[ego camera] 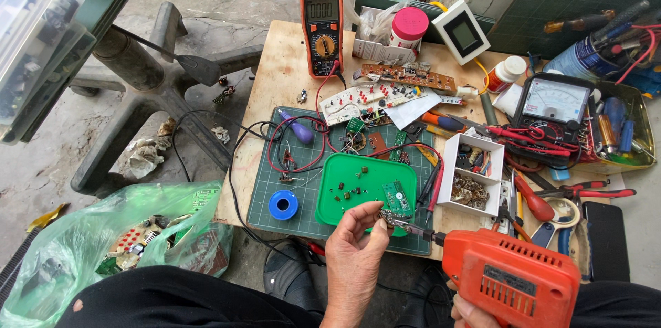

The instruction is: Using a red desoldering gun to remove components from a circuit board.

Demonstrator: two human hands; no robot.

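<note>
Soldering gun (513, 280) — orange, pistol-shaped — sits in the right hand (468, 313), whose grip is clenched around the handle low in view. Its tip reaches a small component (387, 216) pinched in the fingers of the left hand (354, 242), just above a green tray (365, 187) on the worktop (275, 73). Judging by this, holding the part steady over the tray and touching only the joint — briefly — would serve best.

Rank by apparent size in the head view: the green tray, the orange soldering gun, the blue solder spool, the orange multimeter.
1. Orange soldering gun, though nearest the camera, so unsure against the tray.
2. Green tray.
3. Orange multimeter.
4. Blue solder spool.
</note>
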